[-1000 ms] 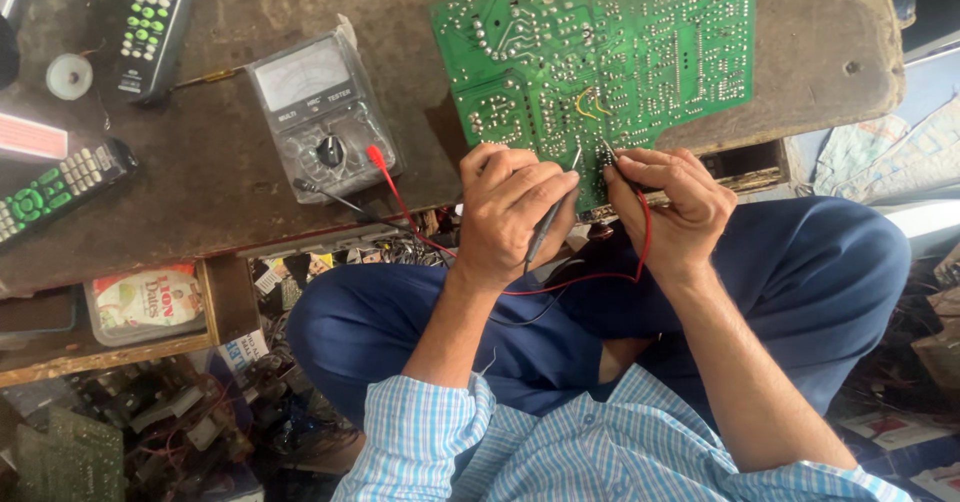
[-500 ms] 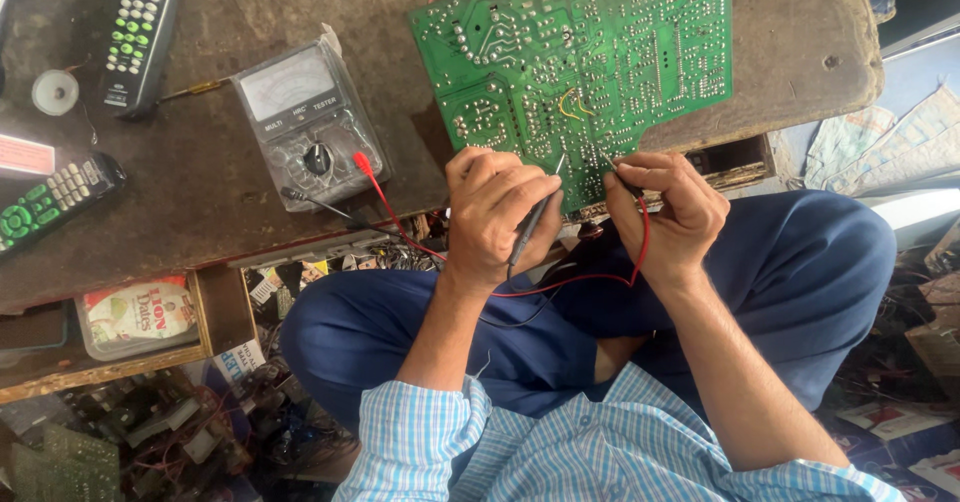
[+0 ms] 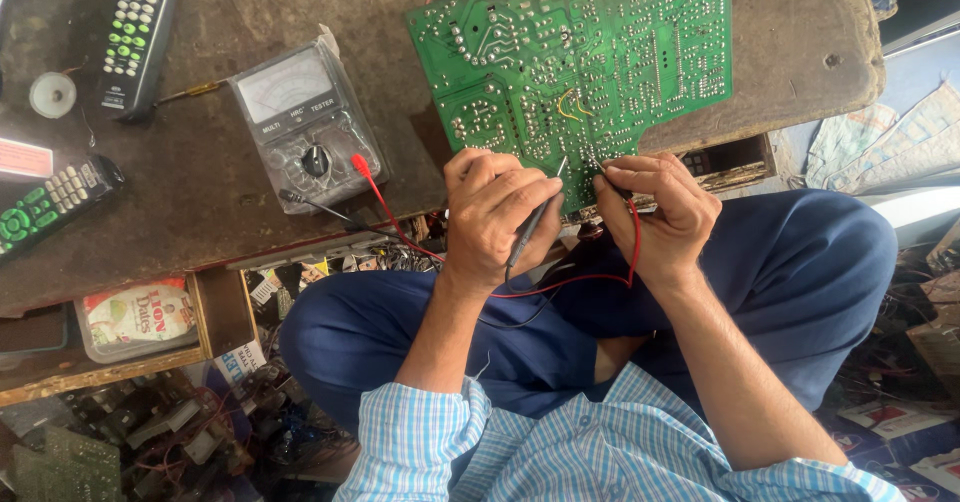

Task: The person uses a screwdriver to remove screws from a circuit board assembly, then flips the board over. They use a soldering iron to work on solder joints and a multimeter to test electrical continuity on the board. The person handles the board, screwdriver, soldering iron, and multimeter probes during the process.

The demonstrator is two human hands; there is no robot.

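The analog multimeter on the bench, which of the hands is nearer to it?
The left. The left hand, holding a probe, sits just right of the multimeter; the right hand lies farther right, at the green circuit board's near edge.

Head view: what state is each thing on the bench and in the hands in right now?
Circuit board: flat on the bench, solder side up, near edge overhanging.
Analog meter: face up, red and black leads plugged in.
Left hand: grips a dark probe, tip at the board's edge.
Right hand: pinches the red-lead probe against the board.
Black remote: lying buttons up, untouched.
Drawer: pulled open.
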